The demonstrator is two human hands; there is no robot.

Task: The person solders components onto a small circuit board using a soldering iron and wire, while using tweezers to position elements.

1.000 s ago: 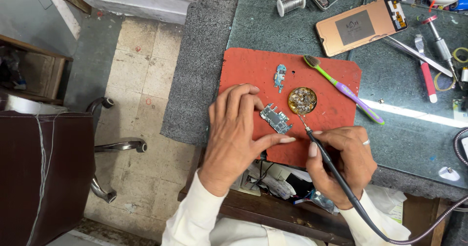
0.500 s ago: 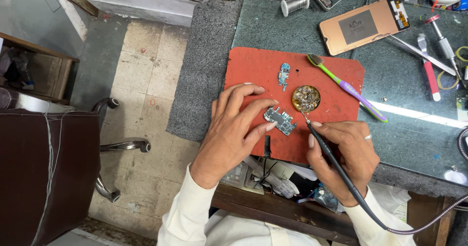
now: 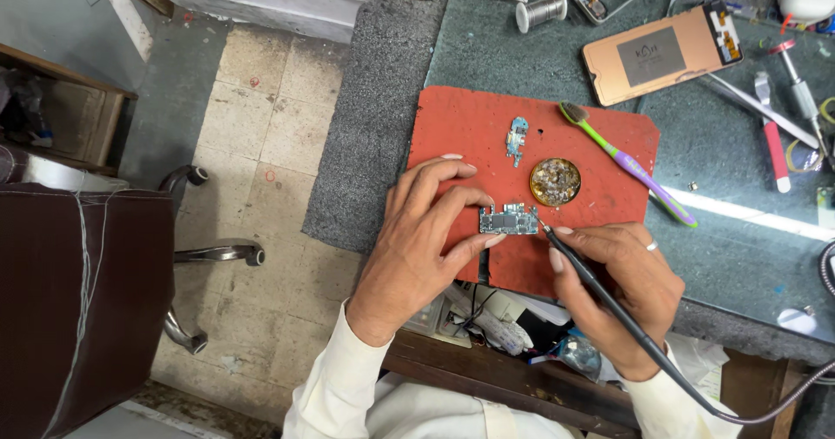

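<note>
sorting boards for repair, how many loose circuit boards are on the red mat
2. One circuit board lies near the red mat's front edge, between the left hand and the soldering iron. A smaller board lies further back, beside the toothbrush.

The dark green glass-topped table (image 3: 539, 65) carries a red rubber work mat (image 3: 461, 126) at its near edge. Beside the mat, directly on the table, lie a rose-gold phone back panel (image 3: 661, 55), a silver solder spool (image 3: 541, 9), a red-handled tool (image 3: 772, 148) and a grey screwdriver (image 3: 802, 91).
</note>
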